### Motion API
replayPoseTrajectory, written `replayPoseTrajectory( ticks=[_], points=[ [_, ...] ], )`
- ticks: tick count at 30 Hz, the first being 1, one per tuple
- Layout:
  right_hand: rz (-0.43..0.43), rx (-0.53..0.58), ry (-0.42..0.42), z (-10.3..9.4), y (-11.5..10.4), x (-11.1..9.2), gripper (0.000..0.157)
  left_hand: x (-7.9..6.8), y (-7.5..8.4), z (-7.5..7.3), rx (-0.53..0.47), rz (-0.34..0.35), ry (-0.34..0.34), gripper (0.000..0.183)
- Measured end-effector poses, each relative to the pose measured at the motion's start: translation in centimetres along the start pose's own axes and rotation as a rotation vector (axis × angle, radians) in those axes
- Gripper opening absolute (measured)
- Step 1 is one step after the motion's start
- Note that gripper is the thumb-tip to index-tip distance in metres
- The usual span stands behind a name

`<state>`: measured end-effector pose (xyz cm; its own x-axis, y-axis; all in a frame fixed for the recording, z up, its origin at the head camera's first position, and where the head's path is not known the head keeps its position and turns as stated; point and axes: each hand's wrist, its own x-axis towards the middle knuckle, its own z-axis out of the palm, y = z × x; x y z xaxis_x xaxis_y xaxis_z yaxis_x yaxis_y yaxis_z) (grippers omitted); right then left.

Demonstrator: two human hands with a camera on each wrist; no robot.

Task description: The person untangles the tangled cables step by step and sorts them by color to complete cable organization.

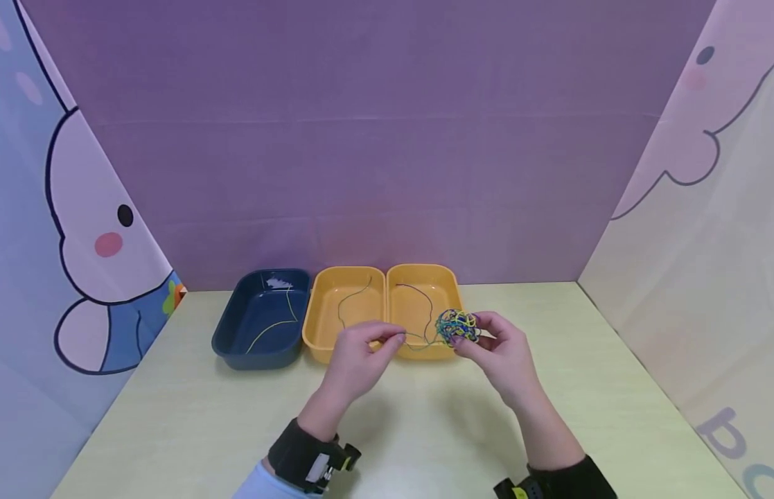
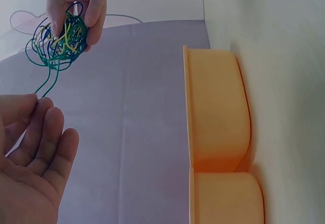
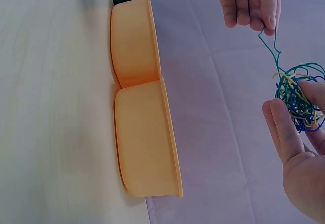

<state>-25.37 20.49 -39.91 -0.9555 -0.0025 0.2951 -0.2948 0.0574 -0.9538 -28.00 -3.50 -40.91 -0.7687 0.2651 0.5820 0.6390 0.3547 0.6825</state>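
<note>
My right hand (image 1: 504,357) grips a tangled ball of thin cords (image 1: 455,326) in blue, green and yellow, pinched between thumb and fingers. Opposite it, my left hand (image 1: 359,362) pinches a green cord (image 3: 277,56) between thumb and index finger. That cord runs as a loop from the fingertips into the ball, and the other left fingers are loosely bent in the left wrist view. Both hands are raised in front of the right yellow box (image 1: 447,294), and the ball overlaps its front corner in the head view.
A dark blue box (image 1: 256,362) holds a yellow cord (image 1: 271,326). Beside it, the middle yellow box (image 1: 321,298) has a greenish cord (image 1: 350,296) inside. A dark blue cord (image 1: 431,305) lies in the right yellow box. Behind the pale table (image 1: 193,416) rises a purple backdrop (image 1: 387,152).
</note>
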Motion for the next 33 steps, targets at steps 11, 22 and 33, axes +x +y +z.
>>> replayPoseTrajectory(
  ticks=[11,22,33],
  points=[
    [-0.019,0.11,0.029,-0.6,0.9,0.6,0.032,0.3,-0.5,-1.6,0.015,0.114,0.055,0.006],
    [-0.021,0.131,0.129,-1.1,0.5,1.1,0.028,0.3,-0.6,-3.8,0.033,0.124,0.124,0.005],
    [-0.044,0.225,0.242,-3.9,0.1,1.8,0.029,0.6,-1.7,-7.9,0.083,0.012,0.312,0.007]
  ],
)
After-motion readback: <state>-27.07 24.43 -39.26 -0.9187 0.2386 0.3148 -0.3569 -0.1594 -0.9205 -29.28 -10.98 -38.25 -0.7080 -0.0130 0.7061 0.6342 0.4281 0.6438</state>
